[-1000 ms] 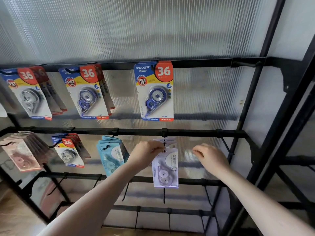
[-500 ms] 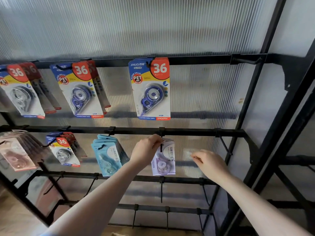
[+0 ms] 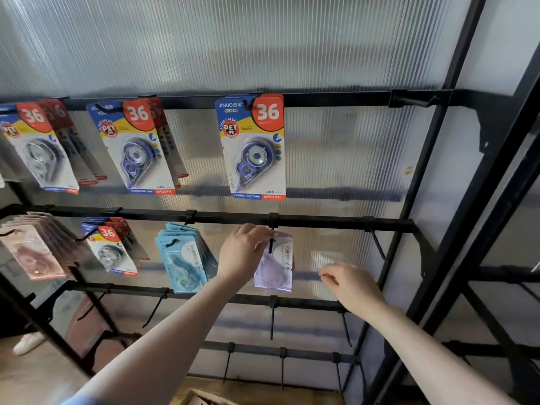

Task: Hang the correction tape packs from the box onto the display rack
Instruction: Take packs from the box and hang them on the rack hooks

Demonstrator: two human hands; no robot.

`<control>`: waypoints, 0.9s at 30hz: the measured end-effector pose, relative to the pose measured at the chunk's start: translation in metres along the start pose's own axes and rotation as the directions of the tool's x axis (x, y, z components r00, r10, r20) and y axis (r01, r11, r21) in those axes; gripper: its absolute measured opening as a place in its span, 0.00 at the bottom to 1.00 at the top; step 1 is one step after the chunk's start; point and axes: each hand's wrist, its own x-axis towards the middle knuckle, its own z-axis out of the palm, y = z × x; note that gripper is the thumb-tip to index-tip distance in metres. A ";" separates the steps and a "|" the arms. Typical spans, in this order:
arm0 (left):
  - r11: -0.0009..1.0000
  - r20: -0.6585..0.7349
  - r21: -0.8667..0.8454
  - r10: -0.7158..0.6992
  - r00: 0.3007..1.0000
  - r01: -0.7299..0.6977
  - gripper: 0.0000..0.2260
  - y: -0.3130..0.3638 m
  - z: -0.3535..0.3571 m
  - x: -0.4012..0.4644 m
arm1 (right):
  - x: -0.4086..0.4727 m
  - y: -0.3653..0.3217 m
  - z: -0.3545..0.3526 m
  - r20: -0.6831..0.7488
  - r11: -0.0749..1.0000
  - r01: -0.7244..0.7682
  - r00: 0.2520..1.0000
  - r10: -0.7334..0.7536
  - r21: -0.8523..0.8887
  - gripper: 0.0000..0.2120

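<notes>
A pale purple correction tape pack (image 3: 276,268) hangs on a black hook (image 3: 271,244) under the second bar of the display rack (image 3: 321,222). My left hand (image 3: 242,254) grips the pack's upper left edge, fingers curled against the card near the hook. My right hand (image 3: 349,283) hovers to the right of the pack, apart from it, fingers loosely curled and holding nothing. A corner of the cardboard box (image 3: 201,397) shows at the bottom edge.
Blue-and-red "36" packs (image 3: 254,147) hang on the top bar, with more at the left (image 3: 134,147). Light blue packs (image 3: 182,258) and pink packs (image 3: 29,252) hang on the second bar. Bare hooks (image 3: 377,244) stick out to the right and on lower bars (image 3: 271,320).
The purple pack has slid back along the hook toward the bar under my left hand. My right hand has drifted down and away to the right.
</notes>
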 end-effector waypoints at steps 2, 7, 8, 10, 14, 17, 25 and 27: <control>0.999 -0.020 0.040 -0.008 1.000 0.009 0.12 -0.004 -0.003 -0.008 | -0.004 -0.001 0.003 0.003 1.000 0.015 1.000 -0.015 0.012 0.11; 0.993 -0.004 0.075 -0.094 0.996 0.094 0.14 -0.013 -0.017 -0.043 | -0.011 -0.010 0.015 0.013 0.998 0.047 0.999 -0.046 -0.044 0.10; 0.992 0.001 0.067 -0.105 0.995 0.104 0.13 -0.017 -0.021 -0.052 | -0.012 -0.015 0.019 0.015 0.998 0.052 0.999 -0.051 -0.037 0.09; 0.992 0.019 0.069 -0.105 0.994 0.103 0.12 -0.027 -0.028 -0.069 | -0.013 -0.027 0.025 0.026 0.998 0.061 0.998 -0.060 -0.014 0.08; 0.982 0.063 0.139 -0.140 0.988 0.131 0.14 -0.058 -0.044 -0.098 | -0.013 -0.061 0.047 0.082 0.998 0.064 0.995 -0.063 -0.002 0.09; 0.979 0.079 0.155 -0.143 0.987 0.129 0.14 -0.091 -0.055 -0.118 | -0.012 -0.088 0.069 0.090 0.998 0.070 0.994 -0.069 -0.010 0.10; 0.973 0.207 0.142 -0.207 0.956 0.180 0.15 -0.206 -0.074 -0.186 | -0.023 -0.155 0.159 0.160 0.988 -0.128 0.977 0.141 -0.091 0.12; 0.968 0.244 0.136 -0.239 0.940 0.210 0.15 -0.233 -0.072 -0.203 | -0.030 -0.164 0.184 0.172 0.980 -0.176 0.966 0.190 -0.095 0.13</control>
